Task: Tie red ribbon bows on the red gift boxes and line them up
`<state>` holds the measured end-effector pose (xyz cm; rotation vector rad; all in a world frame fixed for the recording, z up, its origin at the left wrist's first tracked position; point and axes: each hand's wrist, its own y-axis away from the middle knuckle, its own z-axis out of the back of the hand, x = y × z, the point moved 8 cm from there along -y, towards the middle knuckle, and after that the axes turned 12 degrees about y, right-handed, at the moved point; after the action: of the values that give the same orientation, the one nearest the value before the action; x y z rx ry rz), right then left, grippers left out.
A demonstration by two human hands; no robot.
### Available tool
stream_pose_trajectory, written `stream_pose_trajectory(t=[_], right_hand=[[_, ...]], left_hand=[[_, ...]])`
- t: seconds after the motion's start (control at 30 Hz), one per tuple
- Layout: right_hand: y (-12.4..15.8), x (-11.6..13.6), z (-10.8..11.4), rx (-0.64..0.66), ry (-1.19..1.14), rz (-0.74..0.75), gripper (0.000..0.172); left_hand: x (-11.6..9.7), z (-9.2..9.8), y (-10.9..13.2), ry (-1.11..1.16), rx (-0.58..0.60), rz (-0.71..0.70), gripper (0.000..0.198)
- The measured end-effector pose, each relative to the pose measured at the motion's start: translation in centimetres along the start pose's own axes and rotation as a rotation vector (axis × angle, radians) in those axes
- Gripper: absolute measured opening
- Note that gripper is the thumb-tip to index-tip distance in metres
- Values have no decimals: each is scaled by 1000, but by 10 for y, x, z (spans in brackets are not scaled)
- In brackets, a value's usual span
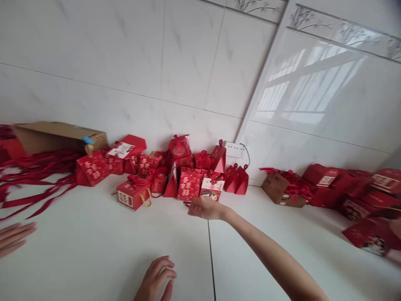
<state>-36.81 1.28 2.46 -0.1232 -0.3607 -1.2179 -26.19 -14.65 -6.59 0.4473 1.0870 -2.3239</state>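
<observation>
My right hand (205, 208) reaches far forward to a pile of red gift boxes (180, 171) stacked against the tiled wall. Its fingers stretch left and lie flat on the white floor just in front of a red and white box (212, 188) and a red box with gold characters (189, 186); they hold nothing I can see. My left hand (156, 278) rests low near the bottom edge, with its fingers loosely bent and apart and nothing in them. A red box with a gold handle (134, 193) stands to the left of the reaching hand.
A brown cardboard carton (56, 136) and loose red ribbons (34, 175) lie at the left. More red boxes (344, 188) and a small brown box (277, 186) sit along the right wall. Another person's fingers (14, 238) show at the left edge. A wall socket (234, 149) is behind the pile.
</observation>
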Motion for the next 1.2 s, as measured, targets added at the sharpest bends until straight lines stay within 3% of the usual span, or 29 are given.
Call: stream_pose_trajectory(t=[0.07,0.13,0.2,0.27,0.4,0.5,0.57,0.67,0.77,0.87,0.9,0.97,1.07,1.2], right_hand=[[-40,40,-13,-45,9,59,17],[-79,76,-27,-96,26,78,38],[-114,99,-38,-137,43,29,70],[-141,111,-45,-172,56,-61,86],[-157,123,-56,-260,107,-196,76],[-133,134,-67,-326,169,-263,67],[-102,141,-74,-368,219,-346,64],[-33,143,-81,-414,308,-595,62],[35,144,-91,-286,223,-664,65],[77,154,-98,-169,-159,-346,47],[88,149,-94,-185,-259,-307,45],[105,124,-83,-319,-322,-374,47],[115,88,-73,-504,-176,-557,46],[99,91,-87,-439,-167,-521,45]], left_hand=[[-4,-4,-2,25,13,48,18],[-13,-9,-4,44,-1,-11,21],[-22,-13,-2,52,-17,-116,22],[-29,-18,3,89,1,-195,22],[-33,-16,14,187,67,-201,18],[-28,14,25,306,-9,-135,15],[-13,43,36,373,-129,-30,16],[24,85,59,369,-391,233,14],[53,97,76,435,-504,452,27],[65,93,76,566,-489,553,41],[67,93,73,588,-483,564,44],[69,95,63,587,-462,567,45],[73,97,36,569,-353,555,43],[74,91,-9,625,-95,554,49]])
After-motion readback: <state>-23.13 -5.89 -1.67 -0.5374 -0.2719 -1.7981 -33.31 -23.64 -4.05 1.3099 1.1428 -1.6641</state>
